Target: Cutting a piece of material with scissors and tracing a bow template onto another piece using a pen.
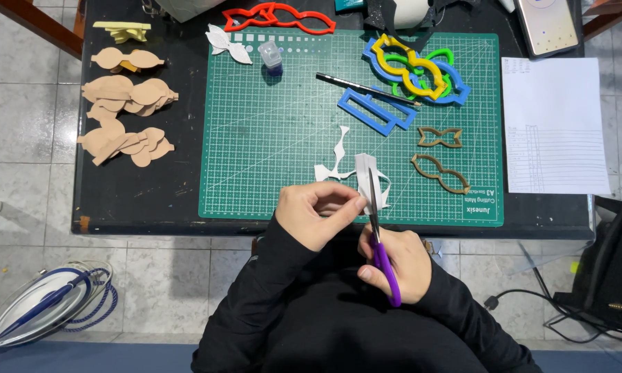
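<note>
Left hand (318, 213) pinches a thin white sheet (366, 181) at the cutting mat's (269, 131) near edge while the right hand (394, 266) grips purple-handled scissors (378, 235); the limp, light piece seems best held close beside the blades.

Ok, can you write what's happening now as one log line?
left hand: holds white sheet piece | right hand: purple scissors cutting it | over green cutting mat

Purple plastic handles (385, 266) carry bright metal scissor blades (373, 197) at lower centre. The white strip (366, 181) looks like thin matt material. The green cutting mat (269, 138) is matt; the stencils (414, 69) at upper right are glossy plastic.
</note>
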